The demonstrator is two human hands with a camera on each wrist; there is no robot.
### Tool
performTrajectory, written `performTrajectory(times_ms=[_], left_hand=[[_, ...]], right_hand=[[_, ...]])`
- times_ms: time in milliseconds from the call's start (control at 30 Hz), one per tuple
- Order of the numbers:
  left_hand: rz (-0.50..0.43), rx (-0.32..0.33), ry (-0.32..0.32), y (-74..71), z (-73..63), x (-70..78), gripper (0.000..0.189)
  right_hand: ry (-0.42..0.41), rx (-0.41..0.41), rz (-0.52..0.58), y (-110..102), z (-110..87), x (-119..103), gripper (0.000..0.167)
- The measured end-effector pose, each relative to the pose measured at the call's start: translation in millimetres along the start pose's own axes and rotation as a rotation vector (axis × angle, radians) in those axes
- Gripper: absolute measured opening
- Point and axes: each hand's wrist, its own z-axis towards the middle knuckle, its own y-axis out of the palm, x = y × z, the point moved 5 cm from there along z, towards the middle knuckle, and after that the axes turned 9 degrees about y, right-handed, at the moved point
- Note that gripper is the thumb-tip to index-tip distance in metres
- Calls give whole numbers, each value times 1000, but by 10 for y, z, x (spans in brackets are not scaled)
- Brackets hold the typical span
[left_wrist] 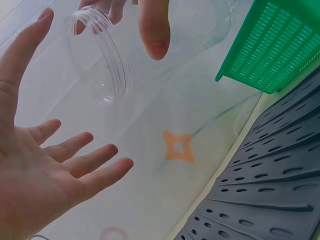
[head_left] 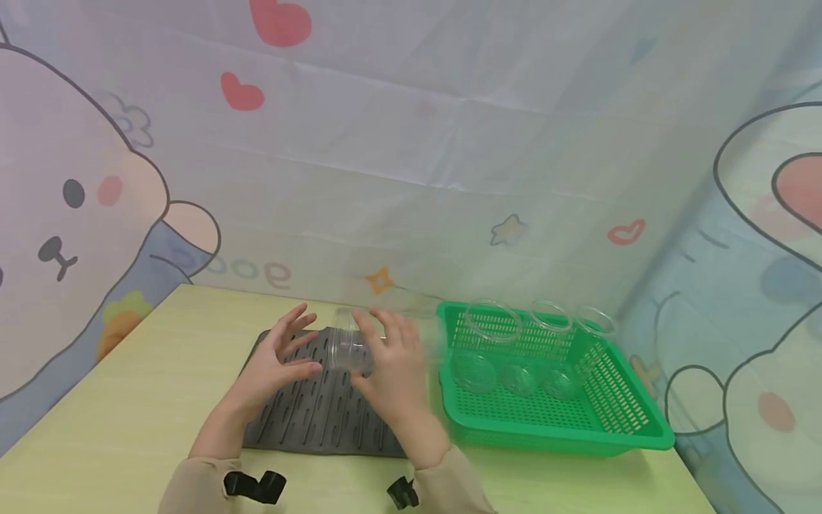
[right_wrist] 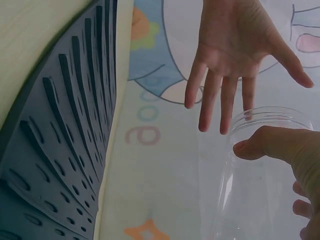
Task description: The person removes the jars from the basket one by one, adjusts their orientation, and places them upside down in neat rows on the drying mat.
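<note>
Over the yellow table (head_left: 128,400), beside the green plastic basket (head_left: 552,437), above the grey slotted mat (head_left: 315,425), held a clear jar (head_left: 344,350) sideways, gripped in the right hand (head_left: 397,375); spread the fingers of the left hand (head_left: 262,370) near its mouth.

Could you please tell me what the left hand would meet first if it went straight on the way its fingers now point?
In the head view, the left hand would probably first meet the clear jar held by the right hand, at its threaded end, though depth is unclear.
</note>
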Motion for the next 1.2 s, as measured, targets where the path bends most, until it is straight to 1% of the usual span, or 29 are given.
performTrajectory(times_ms=[200, 367, 667, 833, 967, 1100, 1200], left_hand=[[-16, -57, 2, 54, 1, 10, 94], [-12, -89, -14, 93, 6, -1, 91], [18, -63, -72, 115, 3, -63, 91], [75, -48, -107, 118, -2, -95, 89], [119, -45, -114, 117, -7, -151, 83], [132, -39, -112, 117, -11, -199, 80], [135, -28, -116, 117, -11, -201, 81]], right_hand=[[5, -61, -18, 96, -66, -58, 95], [0, -75, -35, 138, -109, -91, 94], [3, -90, -26, 162, -142, -131, 92], [2, -112, -40, 181, -164, -151, 91], [2, -127, -43, 198, -189, -155, 89], [4, -129, -32, 215, -217, -143, 87], [-2, -128, -16, 228, -223, -134, 88]])
